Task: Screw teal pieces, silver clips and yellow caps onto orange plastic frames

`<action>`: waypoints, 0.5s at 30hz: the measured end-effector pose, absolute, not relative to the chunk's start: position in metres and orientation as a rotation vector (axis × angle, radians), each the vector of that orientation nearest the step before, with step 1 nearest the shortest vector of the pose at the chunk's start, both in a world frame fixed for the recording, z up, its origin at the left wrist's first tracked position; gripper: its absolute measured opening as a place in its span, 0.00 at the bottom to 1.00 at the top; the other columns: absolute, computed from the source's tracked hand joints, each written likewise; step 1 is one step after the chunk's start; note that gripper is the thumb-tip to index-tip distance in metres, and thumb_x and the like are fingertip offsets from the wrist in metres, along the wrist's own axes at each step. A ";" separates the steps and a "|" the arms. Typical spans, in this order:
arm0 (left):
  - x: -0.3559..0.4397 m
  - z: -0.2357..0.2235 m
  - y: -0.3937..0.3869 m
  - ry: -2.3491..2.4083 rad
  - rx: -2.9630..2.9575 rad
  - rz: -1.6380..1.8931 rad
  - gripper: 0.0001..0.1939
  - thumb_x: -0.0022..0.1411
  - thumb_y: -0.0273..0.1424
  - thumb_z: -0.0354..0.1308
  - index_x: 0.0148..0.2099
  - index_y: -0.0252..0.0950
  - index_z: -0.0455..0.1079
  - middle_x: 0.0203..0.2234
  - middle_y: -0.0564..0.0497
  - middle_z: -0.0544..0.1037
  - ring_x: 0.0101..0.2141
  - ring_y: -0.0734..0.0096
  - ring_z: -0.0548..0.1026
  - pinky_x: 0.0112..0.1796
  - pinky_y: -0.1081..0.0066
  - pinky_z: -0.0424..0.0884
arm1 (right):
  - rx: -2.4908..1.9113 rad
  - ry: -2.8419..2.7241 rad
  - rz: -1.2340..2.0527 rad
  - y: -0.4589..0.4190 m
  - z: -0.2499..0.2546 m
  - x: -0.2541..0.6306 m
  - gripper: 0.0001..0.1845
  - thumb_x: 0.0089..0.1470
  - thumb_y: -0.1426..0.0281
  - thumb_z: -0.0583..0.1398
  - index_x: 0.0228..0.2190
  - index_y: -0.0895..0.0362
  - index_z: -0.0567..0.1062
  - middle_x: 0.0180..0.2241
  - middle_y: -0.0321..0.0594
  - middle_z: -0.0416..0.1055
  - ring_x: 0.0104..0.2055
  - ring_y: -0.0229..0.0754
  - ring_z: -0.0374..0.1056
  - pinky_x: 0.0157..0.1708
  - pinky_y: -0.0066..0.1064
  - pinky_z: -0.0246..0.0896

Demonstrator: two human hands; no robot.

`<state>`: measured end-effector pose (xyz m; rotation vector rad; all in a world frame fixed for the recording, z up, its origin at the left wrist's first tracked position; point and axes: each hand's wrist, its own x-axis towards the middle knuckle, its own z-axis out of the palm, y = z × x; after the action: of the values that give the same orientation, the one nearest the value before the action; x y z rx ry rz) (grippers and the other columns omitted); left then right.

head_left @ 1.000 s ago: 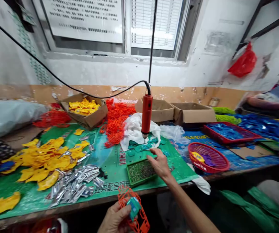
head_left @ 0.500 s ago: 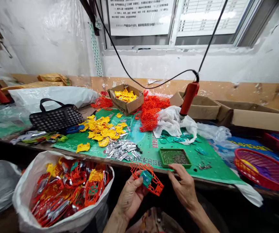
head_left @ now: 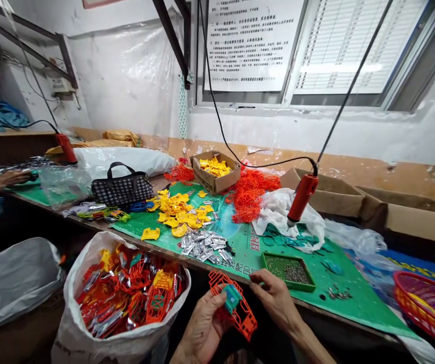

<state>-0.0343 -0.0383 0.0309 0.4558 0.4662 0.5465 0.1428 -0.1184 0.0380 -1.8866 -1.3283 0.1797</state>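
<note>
My left hand (head_left: 204, 323) grips an orange-red plastic lattice frame (head_left: 248, 323) with a teal plastic piece (head_left: 232, 298) set on it, the thumb lying against the teal piece. My right hand (head_left: 274, 301) is just right of the frame, its thumb and index finger close together in a pinch; whatever they hold is too small to make out. Right behind that hand, a green tray (head_left: 308, 287) of small metal parts stands on the bench. A red electric screwdriver (head_left: 302, 199) hangs on a cord above white plastic and teal pieces.
A white sack (head_left: 99, 323) of orange, yellow and silver assemblies stands below the bench edge. Yellow parts (head_left: 181, 210), silver parts (head_left: 204, 245) and orange frames (head_left: 247, 194) lie piled on the bench. A red basket (head_left: 425, 303) sits right. Another person's hand (head_left: 10, 178) shows far left.
The view has swung left and up, bringing another person's hand into sight. My right hand has drawn slightly away from the tray towards the frame. My left hand keeps hold of the frame.
</note>
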 end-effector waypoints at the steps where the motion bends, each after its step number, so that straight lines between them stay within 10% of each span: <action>1: -0.036 0.029 -0.039 0.484 0.454 0.552 0.11 0.51 0.26 0.69 0.39 0.31 0.77 0.32 0.47 0.82 0.30 0.70 0.77 0.32 0.72 0.73 | -1.910 -1.358 0.207 -0.107 0.040 0.145 0.10 0.55 0.71 0.55 0.31 0.58 0.76 0.31 0.40 0.74 0.35 0.41 0.70 0.34 0.29 0.64; 15: -0.034 0.023 -0.033 0.673 0.443 0.594 0.13 0.48 0.27 0.71 0.38 0.31 0.77 0.31 0.47 0.82 0.29 0.69 0.78 0.32 0.71 0.74 | -2.414 -1.477 0.474 0.014 0.033 0.162 0.14 0.60 0.64 0.59 0.45 0.59 0.72 0.46 0.43 0.71 0.46 0.44 0.70 0.46 0.43 0.67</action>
<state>-0.0339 -0.0334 0.0235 0.4433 0.6731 0.5938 0.1624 0.0144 0.0332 -2.4141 -1.4766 0.4739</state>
